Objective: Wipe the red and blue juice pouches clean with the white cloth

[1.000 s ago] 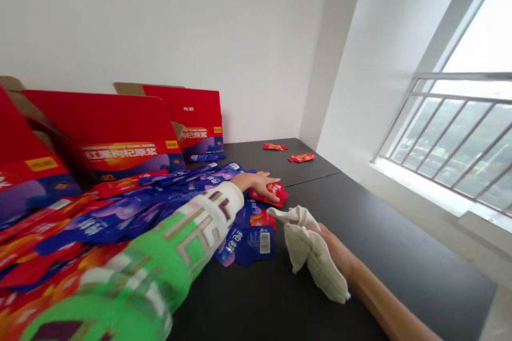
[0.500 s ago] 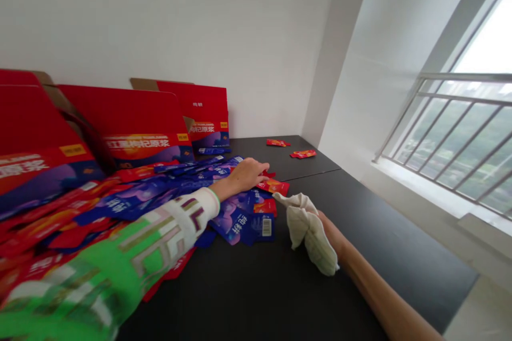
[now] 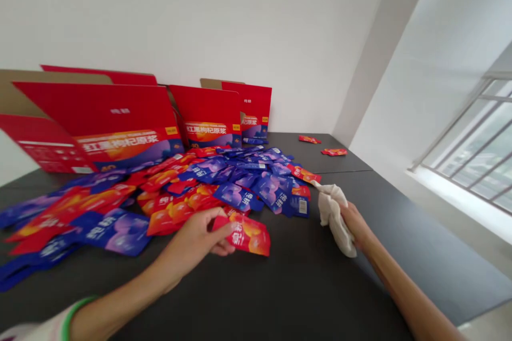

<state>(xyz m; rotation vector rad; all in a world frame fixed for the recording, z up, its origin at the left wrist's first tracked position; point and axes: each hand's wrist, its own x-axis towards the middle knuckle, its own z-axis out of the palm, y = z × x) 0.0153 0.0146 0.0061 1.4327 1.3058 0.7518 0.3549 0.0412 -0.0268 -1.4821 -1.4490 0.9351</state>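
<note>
Between the thumb and fingers of my left hand [image 3: 200,234] is a red and orange sachet [image 3: 250,235], held over the dark tabletop in front of the pile. My right hand [image 3: 354,223] grips a crumpled off-white cloth [image 3: 335,218], which hangs just right of the pile. The cloth's upper tip comes close to a red sachet [image 3: 304,173] at the pile's right edge. Blue and purple sachets [image 3: 274,191] and more red ones [image 3: 182,205] lie heaped and overlapping to the left of the cloth.
Several open red cartons [image 3: 132,117] stand behind the pile, against the wall. Two red sachets [image 3: 334,152] lie apart at the table's far right. The black table [image 3: 384,197] has a seam across it. A railed window [image 3: 472,133] is on the right.
My left hand has drawn back from the pile's right side toward me and now holds a red sachet. My right hand still grips the cloth. The view has turned left, showing more cartons.
</note>
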